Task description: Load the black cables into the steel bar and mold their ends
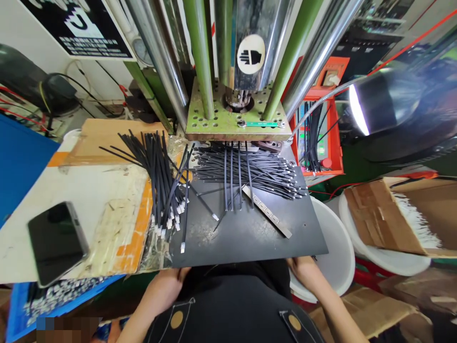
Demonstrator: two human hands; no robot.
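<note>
My left hand [175, 278] is at the front edge of the dark metal plate [228, 243], its fingers hidden below the edge. Beneath the right part of that edge is my right hand [303, 267], with its fingers out of sight too. A slotted metal bar [267, 211] lies slanted on the plate. Behind it spreads a pile of black strips with silvery ends [274, 174]. Several single black strips [232, 178] stick out toward me from under the press [237, 128]. On the left lies a bunch of black strips with white ends [157, 171].
A phone [57, 243] rests on the left board. A green-handled spanner [260, 124] lies on the press plate. To the right are a red bin [337, 157], a white bucket [335, 238], a cardboard box [378, 214] and a lit lamp [360, 109]. A blue crate [103, 290] stands low left.
</note>
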